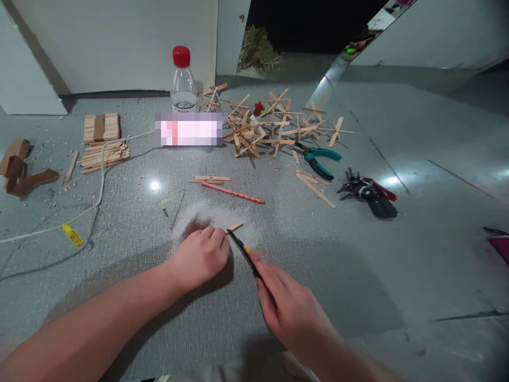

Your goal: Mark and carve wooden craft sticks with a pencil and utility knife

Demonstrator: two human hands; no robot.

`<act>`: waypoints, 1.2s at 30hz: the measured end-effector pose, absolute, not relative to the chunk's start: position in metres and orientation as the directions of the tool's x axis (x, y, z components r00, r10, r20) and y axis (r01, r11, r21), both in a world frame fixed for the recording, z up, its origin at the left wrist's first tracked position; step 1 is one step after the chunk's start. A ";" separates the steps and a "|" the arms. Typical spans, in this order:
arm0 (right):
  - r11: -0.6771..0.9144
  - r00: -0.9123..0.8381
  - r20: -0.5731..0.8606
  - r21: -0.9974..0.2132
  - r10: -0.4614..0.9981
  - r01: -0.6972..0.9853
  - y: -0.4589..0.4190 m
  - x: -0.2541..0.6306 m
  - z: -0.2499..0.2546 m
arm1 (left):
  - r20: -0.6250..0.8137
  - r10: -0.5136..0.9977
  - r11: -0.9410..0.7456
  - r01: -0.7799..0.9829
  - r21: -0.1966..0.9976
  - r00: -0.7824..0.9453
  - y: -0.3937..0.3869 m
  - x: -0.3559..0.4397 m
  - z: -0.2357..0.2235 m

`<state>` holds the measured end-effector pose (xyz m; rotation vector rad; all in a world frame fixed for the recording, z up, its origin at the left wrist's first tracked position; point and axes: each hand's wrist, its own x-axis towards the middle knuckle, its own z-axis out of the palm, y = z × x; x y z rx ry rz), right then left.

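My left hand [204, 253] is closed on a wooden craft stick [235, 228], pinning it near the floor; the stick's free end points up to the right. In my right hand [292, 305] is a slim black utility knife [243, 249] with a yellow part. Its tip meets the stick just beside my left fingers. Pale dust [238, 215] and a brown patch [198, 225] lie around my left hand. Just beyond are a red patterned pencil [234, 193], two loose craft sticks [209, 180] and a clear set square [172, 201].
Crossed-stick pieces [246, 132] are heaped at the back, beside a red-capped bottle [183, 79] and a blurred-out bright object [191, 130]. Teal-handled pliers [318, 156] and keys [369, 195] lie right. Bundled sticks [101, 128] and a white cable [102, 175] are left.
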<state>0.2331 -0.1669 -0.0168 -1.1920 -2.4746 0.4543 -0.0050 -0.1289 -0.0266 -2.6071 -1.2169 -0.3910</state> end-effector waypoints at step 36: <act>0.632 -0.569 0.275 -0.364 0.775 0.684 -0.156 0.224 -0.029 | 0.297 0.743 -0.561 0.800 -0.214 0.601 -0.126 0.008 -0.016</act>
